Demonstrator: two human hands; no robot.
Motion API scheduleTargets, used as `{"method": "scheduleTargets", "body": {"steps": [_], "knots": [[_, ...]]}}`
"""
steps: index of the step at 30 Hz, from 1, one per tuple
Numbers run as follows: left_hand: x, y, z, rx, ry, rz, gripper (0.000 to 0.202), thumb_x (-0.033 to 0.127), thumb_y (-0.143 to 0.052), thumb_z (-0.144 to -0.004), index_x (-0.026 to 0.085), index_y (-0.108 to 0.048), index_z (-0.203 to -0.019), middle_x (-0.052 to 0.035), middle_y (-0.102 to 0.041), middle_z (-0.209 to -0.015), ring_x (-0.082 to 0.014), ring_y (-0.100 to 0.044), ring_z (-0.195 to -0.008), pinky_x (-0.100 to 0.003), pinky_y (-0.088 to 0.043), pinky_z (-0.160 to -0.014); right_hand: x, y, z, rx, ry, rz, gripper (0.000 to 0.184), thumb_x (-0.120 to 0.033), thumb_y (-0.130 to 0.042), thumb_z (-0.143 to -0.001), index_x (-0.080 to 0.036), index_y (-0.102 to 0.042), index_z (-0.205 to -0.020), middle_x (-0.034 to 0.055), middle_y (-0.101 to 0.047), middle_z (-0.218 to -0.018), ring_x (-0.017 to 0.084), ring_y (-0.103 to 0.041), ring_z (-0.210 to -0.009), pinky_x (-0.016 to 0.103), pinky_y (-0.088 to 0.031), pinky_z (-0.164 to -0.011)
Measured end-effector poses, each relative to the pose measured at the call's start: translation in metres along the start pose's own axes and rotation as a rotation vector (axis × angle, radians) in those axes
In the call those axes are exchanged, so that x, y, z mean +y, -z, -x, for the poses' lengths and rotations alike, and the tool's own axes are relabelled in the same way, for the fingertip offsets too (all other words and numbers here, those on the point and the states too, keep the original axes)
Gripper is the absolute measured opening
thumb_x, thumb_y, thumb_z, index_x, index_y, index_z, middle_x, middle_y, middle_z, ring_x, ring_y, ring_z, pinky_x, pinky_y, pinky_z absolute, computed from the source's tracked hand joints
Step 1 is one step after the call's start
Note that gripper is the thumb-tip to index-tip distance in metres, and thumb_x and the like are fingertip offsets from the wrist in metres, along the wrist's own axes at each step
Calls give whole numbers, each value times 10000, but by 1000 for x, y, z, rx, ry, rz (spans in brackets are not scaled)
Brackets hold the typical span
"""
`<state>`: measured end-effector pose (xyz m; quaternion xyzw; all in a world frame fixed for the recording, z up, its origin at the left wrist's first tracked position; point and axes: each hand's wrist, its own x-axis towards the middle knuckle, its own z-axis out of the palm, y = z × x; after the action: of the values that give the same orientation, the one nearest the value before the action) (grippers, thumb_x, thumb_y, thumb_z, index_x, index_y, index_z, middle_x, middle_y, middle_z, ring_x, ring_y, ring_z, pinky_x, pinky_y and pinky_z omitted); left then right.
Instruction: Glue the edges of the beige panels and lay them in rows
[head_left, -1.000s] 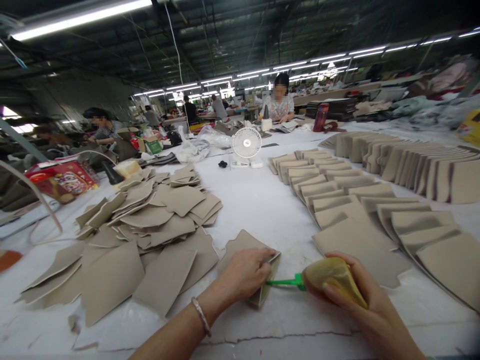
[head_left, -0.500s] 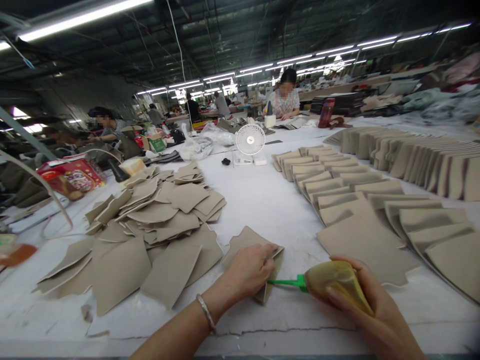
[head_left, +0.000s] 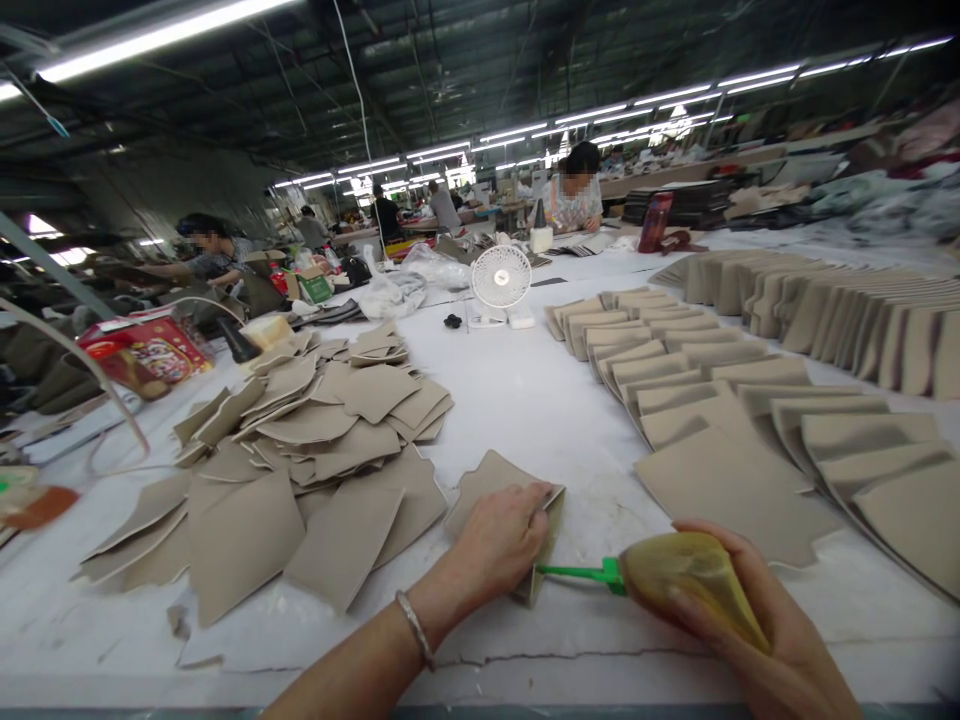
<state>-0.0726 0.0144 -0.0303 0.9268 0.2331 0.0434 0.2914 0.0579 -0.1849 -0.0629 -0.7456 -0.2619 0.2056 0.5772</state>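
My left hand (head_left: 496,538), with a silver bangle on the wrist, presses a beige-grey sheet piece (head_left: 480,478) on the white table. Its fingers are bent over the piece near a lifted or folded edge; the thumb is mostly hidden. In my right hand (head_left: 784,625) is a soft squeeze bottle (head_left: 667,572) of yellowish liquid, lying on its side. The bottle's thin green nozzle (head_left: 577,573) points left, and its tip meets the edge of the piece just beside my left hand.
A loose pile of similar pieces (head_left: 244,545) lies to the left. Overlapping rows of pieces (head_left: 731,490) fan out on the right. Farther back stand a small white fan (head_left: 501,278) and a red bottle (head_left: 656,222). A co-worker (head_left: 574,195) sits across the table.
The bottle and my right hand have shifted slightly right and down, with the nozzle tip still at the piece's edge. My left hand stays almost in place on the piece.
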Motion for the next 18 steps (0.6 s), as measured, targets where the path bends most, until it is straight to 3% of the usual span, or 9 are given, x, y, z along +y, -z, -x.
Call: {"method": "scheduleTargets", "body": {"steps": [4,7,12,16,18], "knots": [[-1,-2,-1,11,13,10,466,205,-354,-910,196,-551,-1332,-49,-590,-1339,-229,-563,-1201,-348,-390,-1101,19,9,-3,-100,18,56,643,-602,-709,-729,-238,-530,-1229,47,-686,-1055,266,-670,-931,269,-546,-803],[-1,-3,-2,14,24,16,465,204,-354,-913,201,-550,-1334,-41,-600,-1327,-218,-565,-1198,-327,-387,-1101,31,15,-6,-132,-48,-36,661,-596,-702,-742,-248,-495,-1264,53,-692,-1063,268,-675,-940,266,-567,-796],[3,-2,-2,19,53,8,458,204,-353,-918,203,-552,-1330,-40,-610,-1312,-213,-571,-1190,-315,-396,-1088,23,9,-6,-36,-21,-22,627,-605,-682,-766,-255,-500,-1254,48,-675,-1094,254,-664,-968,244,-557,-807],[6,-1,-2,18,67,23,462,197,-365,-905,197,-555,-1326,-50,-612,-1307,-222,-575,-1182,-323,-406,-1074,19,6,-4,-97,-9,-2,619,-583,-702,-760,-243,-513,-1241,50,-690,-1050,256,-677,-939,246,-559,-806],[5,-1,-2,23,68,46,453,203,-385,-896,195,-568,-1311,-52,-620,-1295,-230,-576,-1177,-333,-406,-1069,25,12,-4,-109,-50,-97,636,-554,-742,-725,-248,-520,-1238,57,-702,-1040,276,-685,-935,268,-579,-791]]}}
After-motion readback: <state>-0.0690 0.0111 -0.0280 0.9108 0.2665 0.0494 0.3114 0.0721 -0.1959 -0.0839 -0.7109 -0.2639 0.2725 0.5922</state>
